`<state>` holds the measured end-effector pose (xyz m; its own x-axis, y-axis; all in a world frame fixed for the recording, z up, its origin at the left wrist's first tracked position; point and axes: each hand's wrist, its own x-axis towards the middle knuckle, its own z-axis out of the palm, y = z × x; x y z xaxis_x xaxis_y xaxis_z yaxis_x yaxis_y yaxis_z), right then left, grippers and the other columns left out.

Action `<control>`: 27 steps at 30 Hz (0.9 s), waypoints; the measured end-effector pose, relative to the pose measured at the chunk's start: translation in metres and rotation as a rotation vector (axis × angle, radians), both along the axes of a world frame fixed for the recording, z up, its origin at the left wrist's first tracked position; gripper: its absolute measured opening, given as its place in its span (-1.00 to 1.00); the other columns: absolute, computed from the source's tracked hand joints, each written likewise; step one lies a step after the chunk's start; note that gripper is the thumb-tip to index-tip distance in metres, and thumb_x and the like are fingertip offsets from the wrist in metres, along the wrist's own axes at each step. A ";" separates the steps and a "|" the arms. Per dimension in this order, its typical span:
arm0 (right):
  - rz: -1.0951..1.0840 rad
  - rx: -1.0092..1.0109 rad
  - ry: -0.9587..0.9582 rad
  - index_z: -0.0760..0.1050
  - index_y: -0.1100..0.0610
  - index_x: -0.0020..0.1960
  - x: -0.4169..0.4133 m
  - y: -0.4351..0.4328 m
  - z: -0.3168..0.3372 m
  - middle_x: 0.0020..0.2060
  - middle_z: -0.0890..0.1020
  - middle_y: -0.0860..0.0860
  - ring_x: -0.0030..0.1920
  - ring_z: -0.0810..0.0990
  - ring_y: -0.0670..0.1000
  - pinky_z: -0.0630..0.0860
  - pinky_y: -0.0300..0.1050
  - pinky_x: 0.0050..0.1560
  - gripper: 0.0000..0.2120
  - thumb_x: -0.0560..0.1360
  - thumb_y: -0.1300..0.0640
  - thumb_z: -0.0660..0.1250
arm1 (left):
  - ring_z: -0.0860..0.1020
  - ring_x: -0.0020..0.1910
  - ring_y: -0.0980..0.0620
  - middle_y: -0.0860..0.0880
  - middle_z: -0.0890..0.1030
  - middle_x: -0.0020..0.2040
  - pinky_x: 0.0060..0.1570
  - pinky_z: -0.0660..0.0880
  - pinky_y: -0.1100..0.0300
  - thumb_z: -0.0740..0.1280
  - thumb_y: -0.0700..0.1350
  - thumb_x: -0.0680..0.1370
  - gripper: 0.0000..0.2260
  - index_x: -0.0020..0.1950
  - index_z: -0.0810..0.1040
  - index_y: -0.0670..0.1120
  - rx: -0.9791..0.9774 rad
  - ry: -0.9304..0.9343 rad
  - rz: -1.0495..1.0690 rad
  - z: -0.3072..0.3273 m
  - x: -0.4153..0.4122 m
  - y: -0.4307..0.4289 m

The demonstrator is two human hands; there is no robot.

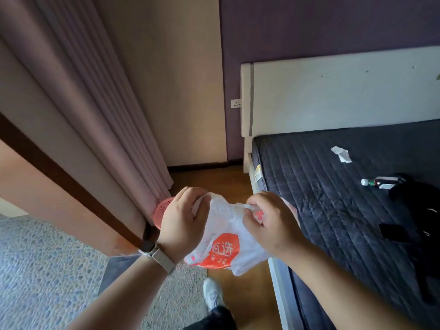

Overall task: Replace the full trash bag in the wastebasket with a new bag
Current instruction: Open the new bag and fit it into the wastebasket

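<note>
A white plastic bag (226, 244) with an orange printed logo hangs between my two hands in front of me. My left hand (183, 220), with a watch on the wrist, grips the bag's upper left edge. My right hand (269, 220) pinches its upper right edge, so the top is stretched between them. A pink perforated wastebasket (161, 210) stands on the floor behind my left hand, beside the curtain; only part of its rim and side shows, and its inside is hidden.
A bed with a dark quilted mattress (333, 198) fills the right side, carrying a crumpled tissue (341, 154), a small bottle (373, 182) and black items. A long curtain (95, 115) hangs at left. My white shoe (212, 294) rests on the wooden floor.
</note>
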<state>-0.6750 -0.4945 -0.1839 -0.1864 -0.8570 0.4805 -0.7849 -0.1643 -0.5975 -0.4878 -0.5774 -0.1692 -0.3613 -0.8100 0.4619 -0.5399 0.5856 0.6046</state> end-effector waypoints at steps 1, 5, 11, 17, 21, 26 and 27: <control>-0.004 0.006 0.010 0.51 0.15 -0.18 -0.004 -0.013 -0.001 -0.28 0.54 -0.05 -0.22 0.43 -0.14 0.32 -0.45 -0.16 -0.89 0.42 0.10 0.30 | 0.45 -0.20 0.19 0.10 0.53 -0.20 -0.17 0.30 0.51 0.28 -0.08 0.55 -0.89 -0.08 0.56 -0.07 0.010 0.004 0.000 -0.004 -0.002 -0.014; 0.016 0.046 0.037 0.53 0.14 -0.17 -0.022 -0.073 -0.008 -0.27 0.55 -0.09 -0.23 0.46 -0.15 0.34 -0.48 -0.19 -0.90 0.43 0.10 0.34 | 0.49 -0.18 0.17 0.08 0.55 -0.20 -0.17 0.33 0.45 0.23 -0.03 0.56 -0.85 -0.09 0.55 -0.05 0.069 0.031 -0.002 -0.025 -0.018 -0.082; 0.023 0.102 0.073 0.49 0.07 -0.17 -0.052 -0.190 -0.012 -0.25 0.46 -0.17 -0.23 0.47 -0.13 0.45 -0.31 -0.25 -0.83 0.47 -0.02 0.24 | 0.48 -0.13 0.24 0.08 0.56 -0.17 -0.19 0.32 0.51 0.32 -0.17 0.55 -0.97 -0.06 0.56 -0.06 0.118 0.056 -0.001 -0.040 -0.051 -0.195; 0.069 0.071 0.106 0.45 0.08 -0.19 -0.051 -0.303 0.000 -0.27 0.43 -0.14 -0.22 0.44 -0.09 0.44 -0.18 -0.26 -0.86 0.47 0.03 0.25 | 0.43 -0.18 0.21 0.09 0.54 -0.19 -0.19 0.30 0.45 0.33 -0.20 0.54 -0.96 -0.09 0.56 -0.09 0.076 0.098 0.037 -0.025 -0.049 -0.299; 0.144 0.056 0.138 0.48 0.12 -0.20 -0.032 -0.361 0.005 -0.29 0.47 -0.11 -0.25 0.41 -0.12 0.37 -0.27 -0.26 -0.83 0.46 0.04 0.23 | 0.42 -0.20 0.20 0.19 0.47 -0.23 -0.16 0.30 0.51 0.33 -0.22 0.54 -0.95 -0.10 0.55 -0.09 0.072 0.124 0.143 -0.017 -0.024 -0.342; 0.321 0.001 0.144 0.46 0.15 -0.23 -0.002 -0.432 0.010 -0.33 0.46 -0.08 -0.29 0.42 -0.07 0.37 -0.22 -0.25 -0.85 0.45 0.08 0.25 | 0.46 -0.17 0.15 0.08 0.56 -0.18 -0.15 0.32 0.47 0.34 -0.20 0.55 -0.95 -0.09 0.55 -0.07 0.080 0.143 0.311 -0.025 0.015 -0.381; 0.357 0.008 0.142 0.46 0.13 -0.21 0.003 -0.444 0.008 -0.31 0.46 -0.11 -0.28 0.44 -0.08 0.43 -0.16 -0.24 -0.86 0.45 0.07 0.25 | 0.47 -0.17 0.14 0.08 0.56 -0.19 -0.17 0.33 0.47 0.34 -0.20 0.54 -0.95 -0.10 0.55 -0.07 0.081 0.151 0.347 -0.026 0.022 -0.385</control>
<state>-0.6725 -0.9383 -0.1763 0.1928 -0.8597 0.4730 -0.7542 -0.4382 -0.4890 -0.4657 -0.9624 -0.1950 0.0074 -0.9083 0.4182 -0.5989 0.3309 0.7293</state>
